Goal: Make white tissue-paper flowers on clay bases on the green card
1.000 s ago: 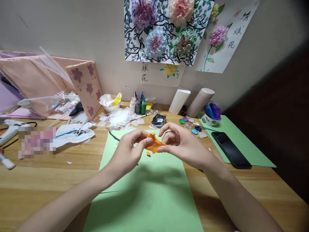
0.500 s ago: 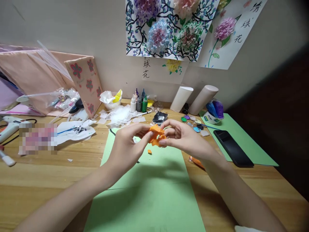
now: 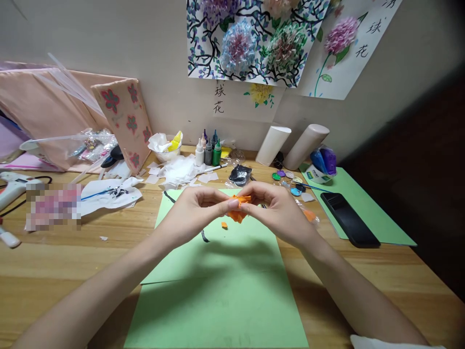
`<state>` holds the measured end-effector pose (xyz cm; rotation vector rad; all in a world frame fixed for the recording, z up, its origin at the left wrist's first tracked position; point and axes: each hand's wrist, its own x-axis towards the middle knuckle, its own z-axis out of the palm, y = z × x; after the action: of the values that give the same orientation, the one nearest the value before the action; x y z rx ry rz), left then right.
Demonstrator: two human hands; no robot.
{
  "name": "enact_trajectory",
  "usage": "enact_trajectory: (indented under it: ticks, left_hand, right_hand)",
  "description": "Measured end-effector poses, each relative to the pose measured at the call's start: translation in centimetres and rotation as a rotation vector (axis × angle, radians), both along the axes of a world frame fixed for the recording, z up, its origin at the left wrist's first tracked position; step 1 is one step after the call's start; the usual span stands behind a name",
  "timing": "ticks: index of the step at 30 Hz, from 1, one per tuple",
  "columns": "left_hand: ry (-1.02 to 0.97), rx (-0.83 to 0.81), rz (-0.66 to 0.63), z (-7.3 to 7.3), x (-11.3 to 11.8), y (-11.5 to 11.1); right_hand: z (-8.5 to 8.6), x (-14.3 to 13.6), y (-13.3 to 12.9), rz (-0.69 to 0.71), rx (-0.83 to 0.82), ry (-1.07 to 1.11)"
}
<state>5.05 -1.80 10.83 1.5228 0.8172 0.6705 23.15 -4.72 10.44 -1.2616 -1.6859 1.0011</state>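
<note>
Both hands meet over the upper part of a green sheet (image 3: 218,310), pinching one soft, crumpled orange piece (image 3: 239,214). My left hand (image 3: 198,213) holds its left side between thumb and fingers. From the right, my right hand (image 3: 281,213) grips the same piece, and the two thumb tips are close together. Below them, a small orange scrap (image 3: 224,225) lies on the sheet. A dark curved strip (image 3: 205,236) shows near my left hand, partly covered by it.
Beyond the hands lie a black packet (image 3: 240,175), paint bottles (image 3: 217,153) and white tissue (image 3: 178,170). At right are a phone (image 3: 349,219) and an orange item in clear wrap (image 3: 310,215). A glue gun (image 3: 16,186) sits far left.
My hands have drawn closer together, and the orange piece is more bunched, its gap no longer visible. More of the dark strip and the wrapped orange item shows. The view has shifted slightly.
</note>
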Motion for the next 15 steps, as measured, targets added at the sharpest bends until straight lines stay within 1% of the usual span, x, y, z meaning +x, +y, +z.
enact_trajectory:
  ticks: [3,5,10,15]
  left_hand:
    - [-0.031,0.002,-0.003,-0.1,0.2,-0.1]
    - [-0.039,0.048,0.018,-0.2,0.3,-0.2]
    - [0.015,0.265,0.086,-0.5,0.3,-0.2]
    - [0.09,0.52,0.184,-0.8,0.4,-0.7]
  right_hand:
    - [0.4,-0.1,-0.3,-0.002,0.036,-0.026]
    - [0.8,0.0,-0.4,0.045,0.008,-0.012]
    - [1.4,0.7,-0.5,0.143,-0.073,0.018]
    - [1.1,0.2,-0.7,0.139,-0.127,0.14]
